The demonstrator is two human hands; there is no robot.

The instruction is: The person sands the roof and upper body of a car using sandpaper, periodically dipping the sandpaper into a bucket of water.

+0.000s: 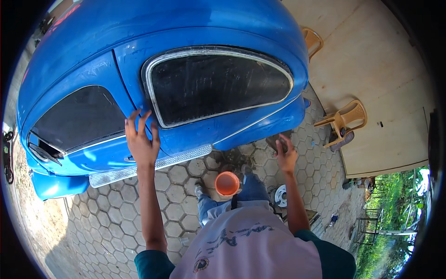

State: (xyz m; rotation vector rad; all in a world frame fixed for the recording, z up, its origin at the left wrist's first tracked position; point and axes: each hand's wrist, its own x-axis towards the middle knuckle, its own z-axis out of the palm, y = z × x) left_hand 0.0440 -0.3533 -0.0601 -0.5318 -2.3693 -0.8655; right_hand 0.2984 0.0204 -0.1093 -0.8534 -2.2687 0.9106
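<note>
A blue rounded car (186,139) fills the upper left, with a dark rear side window (218,86) in a silver trim. My left hand (141,142) is raised at the seam behind the front door, fingers apart with nothing in them; whether the fingertips touch the paint I cannot tell. Out to the right, just past the rear of the car, my right hand (286,156) grips a dark, flat, brownish block (277,140), partly covered by the fingers. Between my feet stands an orange bucket (227,183) with murky liquid inside.
A ribbed silver running board (153,165) juts out along the car's lower side. Brown plastic chairs (353,116) stand by a pale wall (381,83) at right. Near my right leg lies a white round wheel-like piece (281,196) on the hexagonal paving (172,190).
</note>
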